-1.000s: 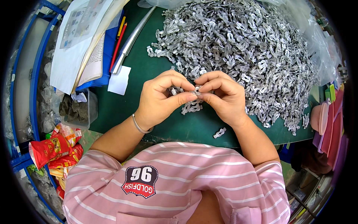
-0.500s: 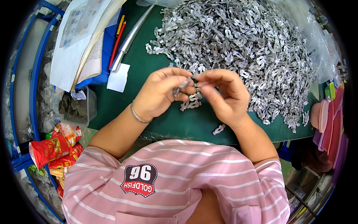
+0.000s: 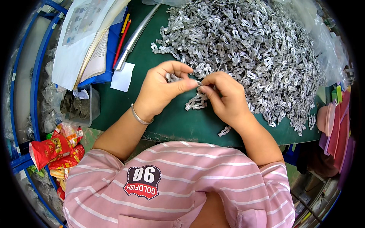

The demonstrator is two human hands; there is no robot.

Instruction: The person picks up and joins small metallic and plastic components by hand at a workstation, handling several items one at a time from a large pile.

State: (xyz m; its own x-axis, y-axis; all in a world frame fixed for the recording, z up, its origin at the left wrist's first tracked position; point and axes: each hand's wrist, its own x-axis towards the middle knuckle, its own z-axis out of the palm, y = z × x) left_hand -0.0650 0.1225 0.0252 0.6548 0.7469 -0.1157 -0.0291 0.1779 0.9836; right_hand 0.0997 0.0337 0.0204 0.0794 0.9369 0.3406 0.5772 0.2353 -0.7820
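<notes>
My left hand (image 3: 161,89) is curled round several small silver-grey metal links (image 3: 172,78), partly hidden by its fingers. At the tip of its thumb a single metal link (image 3: 198,84) meets the fingertips of my right hand (image 3: 226,95), pinched closed on it. Just beneath, a small group of loose links (image 3: 195,102) lies on the green tabletop (image 3: 167,127). One more link (image 3: 224,131) rests alone by the near table edge. Behind both hands rises a large heap of the same looped links (image 3: 243,49).
A tapered metal rod (image 3: 137,36), a red pencil (image 3: 121,43) and a white paper slip (image 3: 122,77) lie at the left. Papers (image 3: 78,49) rest over a blue tray (image 3: 110,49). A plastic tub (image 3: 91,108) stands nearer. Clear plastic sheeting (image 3: 323,45) borders the heap's right.
My hands have come together, with the right fingertips now touching a link by the left thumb. My left hand has turned and its index finger has lifted away from the thumb.
</notes>
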